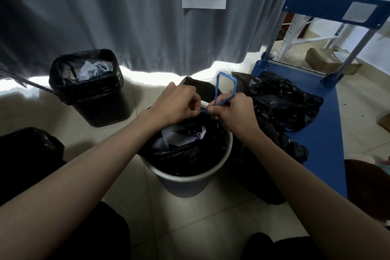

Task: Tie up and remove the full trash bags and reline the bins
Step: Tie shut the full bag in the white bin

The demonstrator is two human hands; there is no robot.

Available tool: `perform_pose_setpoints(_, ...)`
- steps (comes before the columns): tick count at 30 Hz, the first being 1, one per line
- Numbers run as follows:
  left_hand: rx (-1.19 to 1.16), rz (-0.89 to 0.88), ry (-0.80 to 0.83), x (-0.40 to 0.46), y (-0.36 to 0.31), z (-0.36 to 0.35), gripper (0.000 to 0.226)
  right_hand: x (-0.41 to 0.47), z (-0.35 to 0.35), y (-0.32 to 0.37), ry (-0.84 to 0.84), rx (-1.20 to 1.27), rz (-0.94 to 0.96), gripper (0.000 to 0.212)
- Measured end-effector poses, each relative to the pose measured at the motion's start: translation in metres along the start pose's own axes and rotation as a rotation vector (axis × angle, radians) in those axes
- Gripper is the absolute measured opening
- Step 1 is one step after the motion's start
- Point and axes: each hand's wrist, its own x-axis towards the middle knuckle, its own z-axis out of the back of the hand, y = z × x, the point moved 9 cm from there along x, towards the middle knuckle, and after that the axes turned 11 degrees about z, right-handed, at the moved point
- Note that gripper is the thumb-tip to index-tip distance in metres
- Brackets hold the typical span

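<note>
Fingers of left hand (179,102) and right hand (231,110) pinch blue drawstring (226,88), loop rising just behind them; black bag (190,152) below, inside round bin (185,177). Risk: thin string slips (knot loosens), paper spills.

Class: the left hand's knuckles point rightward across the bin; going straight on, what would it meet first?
Almost at once the right hand: the left hand faces it, both pinching the blue drawstring.

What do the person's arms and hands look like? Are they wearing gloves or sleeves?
No gloves and no sleeves show. The left hand and right hand are bare, and both forearms are bare right to the frame's edge. No watch, ring or bracelet shows on either one.
</note>
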Motion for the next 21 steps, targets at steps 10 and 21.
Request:
perform_pose_setpoints(10,0.01,0.086,0.069,0.001,0.017,-0.008,0.013,0.001,-0.007,0.001,0.016,0.01,-0.013,0.004)
perform_pose_setpoints(21,-0.528,0.137,0.025,0.002,0.011,0.016,0.012,-0.001,-0.004,0.0,-0.045,0.106,-0.047,0.033)
